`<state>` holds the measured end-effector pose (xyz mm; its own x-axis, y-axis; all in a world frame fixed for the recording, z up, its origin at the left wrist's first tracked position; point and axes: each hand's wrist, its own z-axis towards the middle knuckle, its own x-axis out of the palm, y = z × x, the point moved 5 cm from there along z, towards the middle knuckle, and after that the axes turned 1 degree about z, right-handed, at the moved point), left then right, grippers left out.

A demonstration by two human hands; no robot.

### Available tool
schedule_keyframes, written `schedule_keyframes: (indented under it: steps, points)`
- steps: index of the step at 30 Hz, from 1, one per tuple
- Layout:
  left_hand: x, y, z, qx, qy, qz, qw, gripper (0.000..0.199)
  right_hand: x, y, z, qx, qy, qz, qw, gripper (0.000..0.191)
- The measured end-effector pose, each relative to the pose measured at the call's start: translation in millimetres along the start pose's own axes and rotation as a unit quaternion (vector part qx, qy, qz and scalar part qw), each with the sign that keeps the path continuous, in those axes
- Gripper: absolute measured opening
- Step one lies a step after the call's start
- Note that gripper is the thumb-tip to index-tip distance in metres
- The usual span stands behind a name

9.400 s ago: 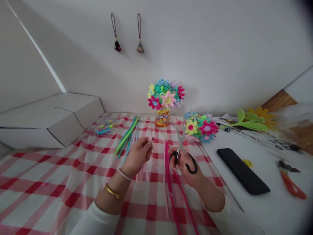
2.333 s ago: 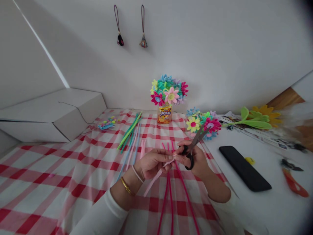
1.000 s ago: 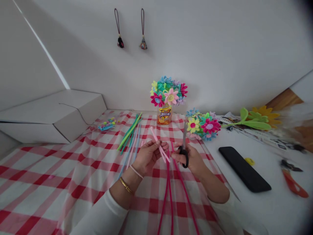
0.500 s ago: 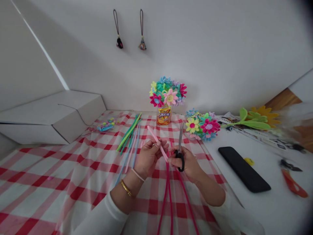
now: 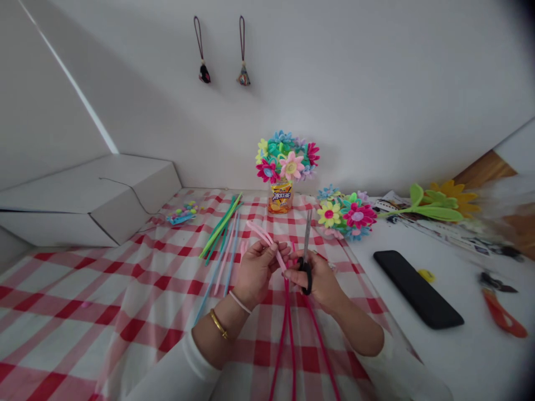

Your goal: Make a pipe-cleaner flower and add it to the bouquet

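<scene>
My left hand (image 5: 256, 268) pinches light pink fuzzy strips (image 5: 262, 234), whose upper ends point up and to the left and are slightly apart. Black-handled scissors (image 5: 307, 245) are held in my right hand (image 5: 320, 278), blades upward. Fingertips of that hand also touch the lower end of the pink strips. Below both hands, several dark pink stems (image 5: 293, 345) run down the checked cloth towards me. Green, blue and pale pink stems (image 5: 221, 239) lie to the left of my hands.
A jar (image 5: 280, 199) of fuzzy flowers stands by the wall. More flowers (image 5: 346, 214) lie right of it. A black phone-like slab (image 5: 417, 288) and orange-handled cutters (image 5: 499, 309) lie at right. A white box (image 5: 125, 192) and a blue tray of beads (image 5: 182, 214) are at left.
The pink strips have tilted further left, and their upper ends now show apart. The scissors and my right hand have shifted slightly left.
</scene>
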<state>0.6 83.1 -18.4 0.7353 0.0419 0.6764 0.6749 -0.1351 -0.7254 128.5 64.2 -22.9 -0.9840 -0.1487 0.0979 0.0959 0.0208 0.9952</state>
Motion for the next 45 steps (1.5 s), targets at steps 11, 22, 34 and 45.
schedule_keyframes:
  steps: [11,22,34,45]
  points:
    - [-7.4,-4,4,0.014,0.004,-0.037,0.999,0.011,1,5,-1,-0.030,-0.009,-0.059,0.998,0.044]
    - [-4.9,-32,7,0.028,0.061,-0.094,0.993,0.010,3,-3,-2,0.017,0.036,-0.054,0.998,0.054]
    - [-10.0,-47,13,0.048,0.077,-0.076,0.993,0.012,7,-3,-5,0.033,0.054,-0.046,0.997,0.050]
    - [-5.8,-25,6,-0.023,0.145,0.171,0.974,0.026,0,-2,0,0.006,0.003,-0.032,0.999,0.051]
